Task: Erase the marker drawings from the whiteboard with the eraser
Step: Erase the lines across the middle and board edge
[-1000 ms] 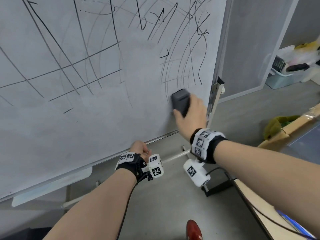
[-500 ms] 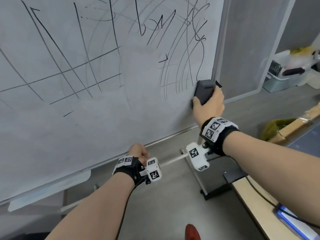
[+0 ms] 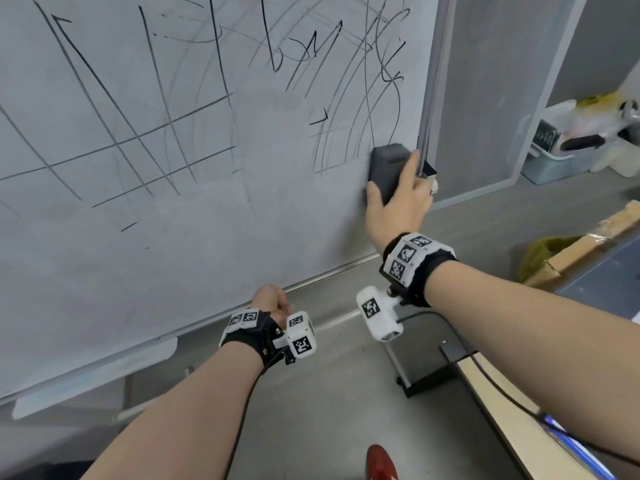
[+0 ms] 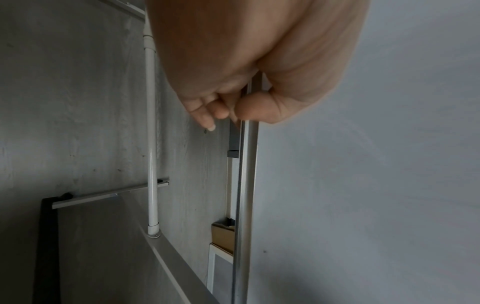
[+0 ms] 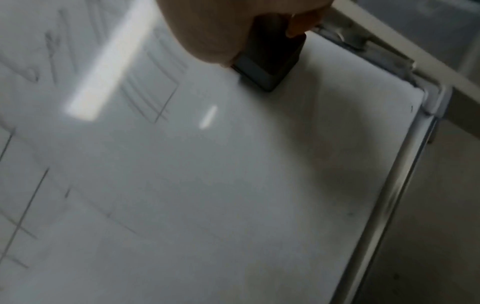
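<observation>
The whiteboard (image 3: 207, 237) fills the upper left of the head view, with black marker lines (image 3: 166, 109) across its upper part and a smeared, wiped lower part. My right hand (image 3: 398, 206) grips a dark grey eraser (image 3: 386, 168) flat against the board, close to its right frame. In the right wrist view the eraser (image 5: 270, 61) sits near the board's right edge (image 5: 405, 164). My left hand (image 3: 272, 301) grips the board's metal bottom rail (image 4: 245, 185), thumb on the front and fingers curled behind it.
A marker tray (image 3: 93, 375) hangs under the board at lower left. The stand's legs (image 3: 415, 379) lie on the grey floor. A wooden desk edge (image 3: 512, 427) is at the lower right, and a bin of clutter (image 3: 561, 157) stands at the right.
My right hand has slid the eraser rightward and upward along the board toward its right frame, wiping the curved lines there. The left hand has stayed on the bottom rail.
</observation>
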`<state>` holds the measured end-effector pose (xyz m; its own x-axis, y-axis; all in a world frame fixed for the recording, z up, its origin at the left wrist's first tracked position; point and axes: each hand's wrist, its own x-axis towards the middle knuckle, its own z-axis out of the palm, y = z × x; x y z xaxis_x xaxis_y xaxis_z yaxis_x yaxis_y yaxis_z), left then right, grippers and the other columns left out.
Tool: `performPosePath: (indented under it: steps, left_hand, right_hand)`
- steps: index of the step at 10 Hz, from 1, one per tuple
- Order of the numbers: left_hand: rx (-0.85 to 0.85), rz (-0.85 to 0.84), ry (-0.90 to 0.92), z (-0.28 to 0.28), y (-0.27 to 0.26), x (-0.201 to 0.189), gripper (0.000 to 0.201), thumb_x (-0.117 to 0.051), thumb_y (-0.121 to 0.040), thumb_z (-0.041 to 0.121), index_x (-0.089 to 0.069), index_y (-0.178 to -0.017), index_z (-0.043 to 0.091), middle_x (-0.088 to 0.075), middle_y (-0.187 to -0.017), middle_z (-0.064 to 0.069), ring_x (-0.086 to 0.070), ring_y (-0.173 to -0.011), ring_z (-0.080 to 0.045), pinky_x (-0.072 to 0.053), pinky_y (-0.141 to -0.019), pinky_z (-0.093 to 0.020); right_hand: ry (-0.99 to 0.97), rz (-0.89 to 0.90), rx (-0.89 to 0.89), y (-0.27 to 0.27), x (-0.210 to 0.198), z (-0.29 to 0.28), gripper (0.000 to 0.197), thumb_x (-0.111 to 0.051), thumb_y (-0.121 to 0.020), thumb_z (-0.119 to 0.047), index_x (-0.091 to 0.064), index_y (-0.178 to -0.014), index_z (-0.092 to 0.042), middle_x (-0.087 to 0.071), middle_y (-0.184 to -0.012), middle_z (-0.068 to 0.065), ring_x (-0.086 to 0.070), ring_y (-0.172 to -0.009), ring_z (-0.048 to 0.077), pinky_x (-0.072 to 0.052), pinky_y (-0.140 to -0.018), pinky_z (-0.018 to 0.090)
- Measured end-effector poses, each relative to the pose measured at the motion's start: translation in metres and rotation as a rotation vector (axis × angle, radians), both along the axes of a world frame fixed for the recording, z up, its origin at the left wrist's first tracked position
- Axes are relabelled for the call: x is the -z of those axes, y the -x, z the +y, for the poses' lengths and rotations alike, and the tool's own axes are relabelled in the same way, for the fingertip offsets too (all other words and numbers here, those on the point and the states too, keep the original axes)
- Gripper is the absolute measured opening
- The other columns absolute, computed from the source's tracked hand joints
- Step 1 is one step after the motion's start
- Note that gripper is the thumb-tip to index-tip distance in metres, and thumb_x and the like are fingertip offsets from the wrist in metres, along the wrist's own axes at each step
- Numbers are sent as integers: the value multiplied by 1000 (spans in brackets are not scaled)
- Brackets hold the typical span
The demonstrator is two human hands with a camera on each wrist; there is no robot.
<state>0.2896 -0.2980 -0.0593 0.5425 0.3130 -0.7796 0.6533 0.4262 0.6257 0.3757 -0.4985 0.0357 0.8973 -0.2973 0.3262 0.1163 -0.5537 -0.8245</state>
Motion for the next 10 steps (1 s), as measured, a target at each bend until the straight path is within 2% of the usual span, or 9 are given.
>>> performPosePath:
  steps: [1,3,4,5,6,7,8,9,10]
  left_hand:
    - [-23,-5,14,1,3,-1,20,-32,-83,-4,-29,-66,6,-29,-66,-8,-32,-52,-20,-29,-50,-20]
    - [-140,56,-88,0,0,-5,27,-25,-81,-11,-26,-63,9,-25,-72,-7,-31,-56,-21,-42,-58,-29]
    - [-155,36,-81,-6,0,-3,27,-23,-73,-15,-25,-62,9,-23,-72,-5,-25,-55,-19,-40,-60,-29]
    - [-164,43,-57,-7,0,-4,26,-23,-74,-15,-27,-60,7,-23,-71,-7,-27,-57,-20,-42,-60,-31]
    - [-157,60,-56,-5,-1,-4,26,-23,-74,-12,-26,-60,9,-22,-72,-8,-31,-59,-23,-33,-56,-27]
    - [-204,65,-31,1,-1,1,26,-26,-79,-10,-30,-60,8,-26,-74,-7,-34,-62,-21,-49,-76,-32]
    - [-265,54,6,5,-3,4,26,-27,-81,-11,-32,-61,6,-28,-75,-6,-33,-62,-19,-46,-98,-30]
    - [-258,51,-7,1,-3,7,29,-27,-81,-11,-29,-59,7,-27,-71,-6,-30,-59,-20,-47,-88,-29]
    - [-240,33,-2,0,-1,12,30,-27,-82,-11,-28,-59,8,-27,-72,-5,-29,-59,-20,-46,-82,-28]
  right_hand:
    - [38,65,65,4,-6,13,83,-59,-92,-36,-11,-155,-15,-40,-122,18,-36,-111,33,-31,-99,40]
    - [782,-336,-657,24,12,36,79,-53,-75,-9,-33,-150,-25,-48,-108,16,-41,-90,33,-46,-71,47]
    - [530,-355,-459,14,13,22,70,-57,-84,-21,-33,-150,-23,-47,-109,16,-41,-93,32,-47,-78,45]
    - [138,-160,-108,2,6,7,78,-62,-88,-33,-21,-154,-22,-44,-120,17,-40,-106,29,-33,-92,35]
    - [-264,96,145,-10,-9,8,80,-58,-92,-38,-11,-156,-24,-35,-138,16,-34,-125,32,-28,-105,36]
    - [42,-40,35,-1,-7,15,79,-60,-90,-36,-15,-155,-23,-40,-123,16,-37,-110,29,-31,-92,32]
    - [572,-306,-392,11,7,25,80,-64,-80,-17,-28,-149,-28,-47,-111,15,-40,-94,31,-42,-79,39]
    - [976,-340,-677,20,23,33,87,-61,-69,-9,-31,-148,-32,-50,-113,11,-41,-93,32,-39,-71,40]
    - [855,-360,-603,18,24,25,86,-66,-72,-16,-28,-148,-30,-49,-112,11,-42,-94,32,-42,-73,42]
